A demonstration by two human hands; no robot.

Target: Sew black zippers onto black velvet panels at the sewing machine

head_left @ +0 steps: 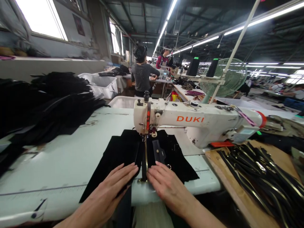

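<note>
Left hand (pixel 111 188), right hand (pixel 166 183) lay flat, fingers unclenched, on black fabric (pixel 118 153); wooden tray (pixel 220 164) held zippers (pixel 268 177); white bin (pixel 104 87) contents unclear.

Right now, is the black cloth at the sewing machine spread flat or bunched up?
Spread flat. The black cloth lies smooth on the table, and the left hand and right hand press it down beside the zipper.
</note>
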